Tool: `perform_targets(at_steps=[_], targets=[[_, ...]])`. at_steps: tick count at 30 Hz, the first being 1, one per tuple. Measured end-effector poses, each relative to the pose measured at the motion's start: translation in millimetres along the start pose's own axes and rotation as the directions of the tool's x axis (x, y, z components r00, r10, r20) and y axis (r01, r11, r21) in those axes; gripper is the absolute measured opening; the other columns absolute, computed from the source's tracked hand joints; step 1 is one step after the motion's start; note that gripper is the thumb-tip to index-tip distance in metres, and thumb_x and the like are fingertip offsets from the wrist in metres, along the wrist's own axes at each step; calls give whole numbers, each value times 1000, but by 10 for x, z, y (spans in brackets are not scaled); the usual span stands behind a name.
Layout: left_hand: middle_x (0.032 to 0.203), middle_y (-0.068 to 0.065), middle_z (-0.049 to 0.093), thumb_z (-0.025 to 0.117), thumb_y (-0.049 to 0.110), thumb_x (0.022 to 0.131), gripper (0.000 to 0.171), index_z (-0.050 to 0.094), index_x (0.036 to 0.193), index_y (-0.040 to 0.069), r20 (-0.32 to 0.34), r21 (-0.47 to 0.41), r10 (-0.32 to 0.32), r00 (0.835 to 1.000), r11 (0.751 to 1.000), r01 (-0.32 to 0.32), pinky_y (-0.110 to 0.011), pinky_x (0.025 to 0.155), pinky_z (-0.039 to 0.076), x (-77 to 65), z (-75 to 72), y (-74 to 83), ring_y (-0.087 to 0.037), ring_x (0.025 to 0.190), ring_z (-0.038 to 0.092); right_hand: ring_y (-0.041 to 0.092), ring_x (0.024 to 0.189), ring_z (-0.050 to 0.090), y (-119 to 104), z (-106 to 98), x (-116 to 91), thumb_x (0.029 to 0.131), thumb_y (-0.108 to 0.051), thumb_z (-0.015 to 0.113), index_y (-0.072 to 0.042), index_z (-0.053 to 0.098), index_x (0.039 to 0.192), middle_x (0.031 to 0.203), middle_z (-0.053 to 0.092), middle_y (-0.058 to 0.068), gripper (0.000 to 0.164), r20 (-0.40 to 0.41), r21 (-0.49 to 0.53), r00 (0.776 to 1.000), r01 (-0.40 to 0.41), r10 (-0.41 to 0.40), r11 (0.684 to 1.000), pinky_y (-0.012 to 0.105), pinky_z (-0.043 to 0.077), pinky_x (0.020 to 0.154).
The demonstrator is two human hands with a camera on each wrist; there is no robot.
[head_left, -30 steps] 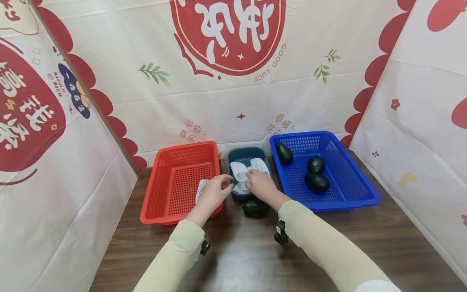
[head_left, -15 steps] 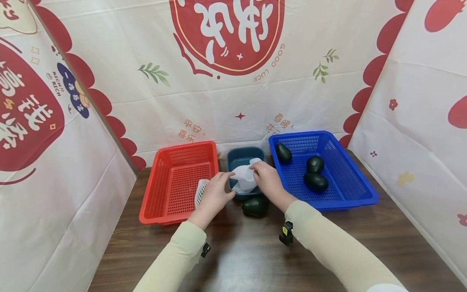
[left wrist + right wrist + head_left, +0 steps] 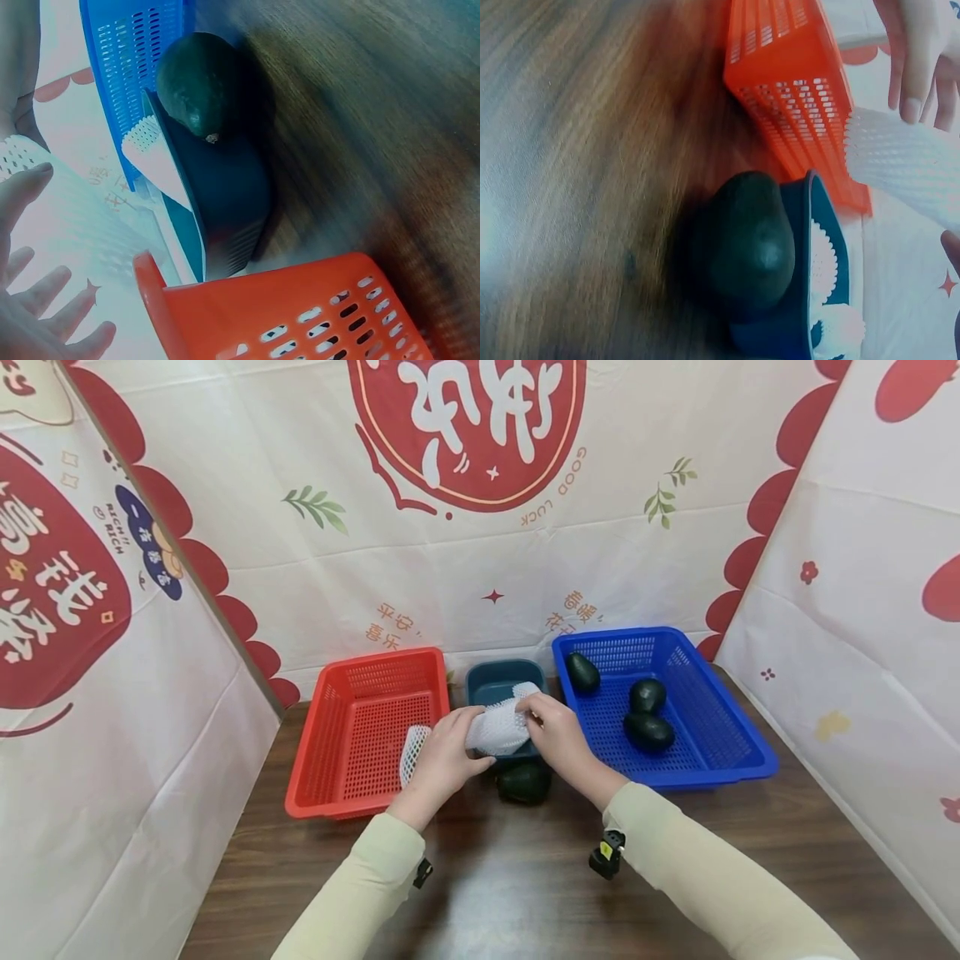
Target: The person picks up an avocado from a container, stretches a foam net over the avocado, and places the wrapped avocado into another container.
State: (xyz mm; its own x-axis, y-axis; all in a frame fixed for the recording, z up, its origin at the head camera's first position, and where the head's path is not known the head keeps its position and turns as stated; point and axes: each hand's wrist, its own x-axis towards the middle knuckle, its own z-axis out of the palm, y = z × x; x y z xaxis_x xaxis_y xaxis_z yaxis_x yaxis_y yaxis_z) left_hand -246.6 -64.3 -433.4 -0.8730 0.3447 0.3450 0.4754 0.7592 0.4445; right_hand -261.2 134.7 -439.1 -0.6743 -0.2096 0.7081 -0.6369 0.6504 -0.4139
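A white foam net sleeve (image 3: 501,728) is held up over the small dark teal bin (image 3: 498,672). My right hand (image 3: 561,739) pinches its right end. My left hand (image 3: 446,758) is at the sleeve's left end; in the left wrist view its fingers (image 3: 71,313) are spread and fairly straight, overlapping the sleeve. Seen from the right wrist, the left thumb is right at the sleeve's edge. More white foam nets (image 3: 840,330) lie in the teal bin. A dark green avocado (image 3: 523,782) rests on the table against the bin's near side.
On the left stands a red basket (image 3: 307,760) with one white foam net (image 3: 412,752) at its right side. A blue basket (image 3: 731,735) on the right contains avocados (image 3: 649,732). Printed cloth walls (image 3: 480,560) enclose the wooden table (image 3: 510,885) at the back and sides.
My right hand has lifted a foam net from the teal bin and drawn slightly right. My left hand has moved right to the sleeve's left end. The avocados and baskets have stayed put.
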Motion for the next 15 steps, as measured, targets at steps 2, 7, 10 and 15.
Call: perform_targets(at_steps=[2,7,10,15], targets=[[124,2,47,81,32,63,77,42,129,20,11,12,5,1000,1000,-5,-38,90,41,-1,-5,8,-17,108,45,12,85,58,-27,-10,-15,78,9,59,-8,64,84,87,62,-1,19,-2,27,1000,16,-16,1000,28,49,71],[127,0,46,80,37,63,84,38,134,19,86,43,11,996,999,-15,-39,90,40,-18,-16,38,-17,109,45,9,83,57,-87,-29,-60,78,11,56,-10,64,84,86,62,-3,23,6,98,999,50,-51,994,25,48,70],[128,1,46,79,41,63,87,35,136,21,129,62,25,991,997,-34,-39,90,40,-35,-16,56,-17,108,45,8,84,57,-120,-44,-86,79,10,57,-11,64,85,87,62,-4,23,13,134,998,56,-58,989,25,48,73],[123,4,48,78,47,60,88,35,135,27,160,41,34,987,998,-41,-37,85,43,-65,-7,67,-12,103,46,8,89,57,-171,-70,-143,81,6,59,-12,64,87,91,62,-5,20,24,157,998,49,-54,986,26,48,79]])
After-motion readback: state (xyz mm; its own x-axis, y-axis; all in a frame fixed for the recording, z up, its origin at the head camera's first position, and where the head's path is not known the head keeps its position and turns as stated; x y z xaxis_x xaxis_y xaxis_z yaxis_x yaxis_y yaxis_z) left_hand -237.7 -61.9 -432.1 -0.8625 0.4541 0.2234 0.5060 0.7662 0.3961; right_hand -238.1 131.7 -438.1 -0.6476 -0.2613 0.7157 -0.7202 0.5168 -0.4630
